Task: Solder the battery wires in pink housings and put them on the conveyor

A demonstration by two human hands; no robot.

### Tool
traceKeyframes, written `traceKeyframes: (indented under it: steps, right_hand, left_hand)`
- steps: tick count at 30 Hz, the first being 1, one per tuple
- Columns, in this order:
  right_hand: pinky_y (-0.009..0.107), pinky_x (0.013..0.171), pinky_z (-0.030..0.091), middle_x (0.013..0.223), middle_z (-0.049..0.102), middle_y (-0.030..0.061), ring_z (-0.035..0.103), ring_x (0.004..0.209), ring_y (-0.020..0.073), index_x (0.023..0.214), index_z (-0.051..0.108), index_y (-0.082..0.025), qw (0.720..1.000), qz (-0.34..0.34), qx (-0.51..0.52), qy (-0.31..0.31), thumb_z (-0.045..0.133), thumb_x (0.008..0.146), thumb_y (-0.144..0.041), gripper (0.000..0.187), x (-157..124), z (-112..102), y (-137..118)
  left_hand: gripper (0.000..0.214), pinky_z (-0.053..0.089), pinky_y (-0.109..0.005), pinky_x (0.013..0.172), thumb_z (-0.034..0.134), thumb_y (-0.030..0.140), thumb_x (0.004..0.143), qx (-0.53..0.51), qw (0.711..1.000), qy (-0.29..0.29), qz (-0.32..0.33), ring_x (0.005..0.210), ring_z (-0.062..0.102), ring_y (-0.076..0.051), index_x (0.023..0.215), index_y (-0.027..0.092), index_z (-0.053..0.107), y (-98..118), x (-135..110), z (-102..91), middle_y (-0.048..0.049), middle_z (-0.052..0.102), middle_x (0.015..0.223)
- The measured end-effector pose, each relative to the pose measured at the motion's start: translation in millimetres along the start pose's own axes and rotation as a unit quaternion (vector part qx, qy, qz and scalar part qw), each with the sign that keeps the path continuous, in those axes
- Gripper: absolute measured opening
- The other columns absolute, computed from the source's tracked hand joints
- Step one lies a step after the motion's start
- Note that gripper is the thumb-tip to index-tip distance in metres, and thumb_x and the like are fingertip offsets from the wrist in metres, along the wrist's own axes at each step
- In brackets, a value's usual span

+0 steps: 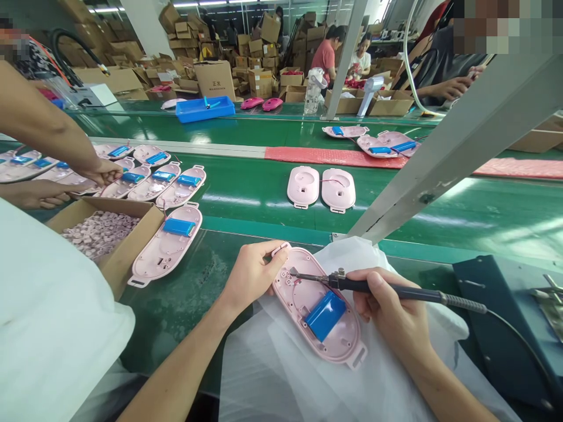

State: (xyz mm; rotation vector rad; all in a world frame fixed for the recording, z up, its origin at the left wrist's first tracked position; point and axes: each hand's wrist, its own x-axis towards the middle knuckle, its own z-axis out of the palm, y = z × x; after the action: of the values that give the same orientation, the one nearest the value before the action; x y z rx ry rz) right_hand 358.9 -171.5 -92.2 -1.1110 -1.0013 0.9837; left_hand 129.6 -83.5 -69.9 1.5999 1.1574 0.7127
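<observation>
The left hand (253, 275) and right hand (389, 308) are closest, over a pink plastic shell (303, 305) lying on a white plastic sheet (352, 375). The left fingers (277, 258) clasp the shell's rim, while the right fingers (367, 287) clench a soldering iron (396, 291), its tip inside the shell just above a blue battery (325, 315). The sheet lies on a green table (185, 316). To the left, beside a cardboard box (118, 258) of small pink parts (99, 234), sits another shell (165, 252) with its own battery. Two more shells (338, 190) lie farther ahead.
</observation>
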Motion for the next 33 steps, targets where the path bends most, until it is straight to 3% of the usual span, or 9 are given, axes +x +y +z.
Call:
traceKeyframes:
  steps: [11,18,24,33]
  right_hand:
    - [0.018,0.036,0.044,0.047,0.066,-0.0001,0.054,0.035,0.0094,0.083,0.084,-0.020,1.000,0.001,-0.001,0.000,0.074,0.096,-0.050,0.034,0.5,-0.2,1.4]
    - [0.018,0.035,0.045,0.048,0.066,0.0001,0.055,0.036,0.0103,0.084,0.084,-0.020,1.000,0.006,0.003,-0.004,0.074,0.096,-0.051,0.035,-0.9,-2.5,2.6]
    - [0.020,0.033,0.045,0.048,0.065,0.0007,0.056,0.035,0.0119,0.083,0.084,-0.018,1.000,0.004,-0.010,0.000,0.073,0.095,-0.051,0.037,1.1,-1.3,2.2]
    - [0.021,0.034,0.042,0.046,0.064,0.0011,0.052,0.034,0.0117,0.081,0.083,-0.018,1.000,0.018,-0.020,0.002,0.073,0.094,-0.055,0.040,0.0,-1.6,0.7]
  left_hand:
    - [0.034,0.038,-0.020,0.037,0.058,0.045,0.099,0.004,1.000,-0.003,0.011,0.040,0.055,-0.010,0.082,0.016,0.069,0.1,-1.0,-1.1,0.0026,0.061,0.068]
    - [0.034,0.037,-0.020,0.037,0.059,0.046,0.099,0.008,1.000,-0.002,0.010,0.039,0.056,-0.011,0.090,0.016,0.073,-0.8,-1.4,-1.1,0.0036,0.058,0.064]
    - [0.034,0.037,-0.020,0.038,0.059,0.046,0.099,0.004,1.000,-0.006,0.013,0.040,0.056,-0.010,0.084,0.017,0.068,-1.1,-1.0,-1.2,0.0035,0.058,0.064]
    - [0.034,0.039,-0.021,0.037,0.059,0.045,0.099,-0.004,1.000,-0.004,0.011,0.041,0.054,-0.010,0.089,0.016,0.073,0.0,-1.1,-0.4,0.0033,0.058,0.065]
